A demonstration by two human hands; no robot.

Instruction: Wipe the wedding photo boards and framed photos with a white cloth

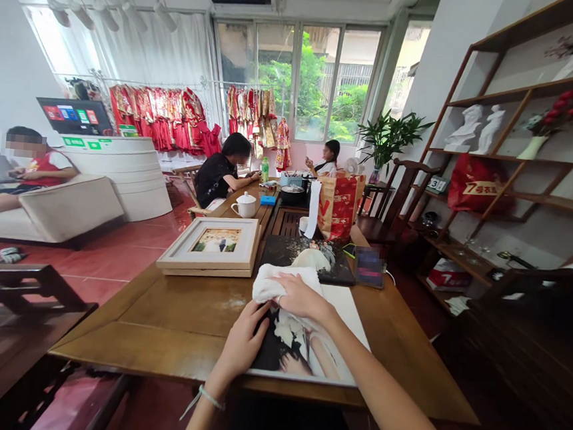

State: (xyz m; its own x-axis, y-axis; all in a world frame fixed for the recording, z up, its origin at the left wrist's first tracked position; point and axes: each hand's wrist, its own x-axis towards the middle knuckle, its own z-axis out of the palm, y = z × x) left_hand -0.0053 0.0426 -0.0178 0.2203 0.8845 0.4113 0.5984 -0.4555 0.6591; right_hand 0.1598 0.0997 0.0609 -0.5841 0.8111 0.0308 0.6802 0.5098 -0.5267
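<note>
A large photo print (pixel 305 347) lies flat on the wooden table (pixel 176 326) in front of me. My left hand (pixel 244 337) rests on its left edge, fingers stretched out flat. My right hand (pixel 299 295) presses a white cloth (pixel 280 281) onto the top part of the print, fingers curled over the cloth. Just beyond lies a dark photo board (pixel 307 257), and to its left a stack of pale wooden picture frames (pixel 211 245).
A phone (pixel 369 266), a red paper bag (pixel 338 206), a white teapot (pixel 245 205) and a tea tray stand farther along the table. Two people sit at its far end, another on a sofa (pixel 46 211) at left. Wooden shelves (pixel 512 161) line the right wall.
</note>
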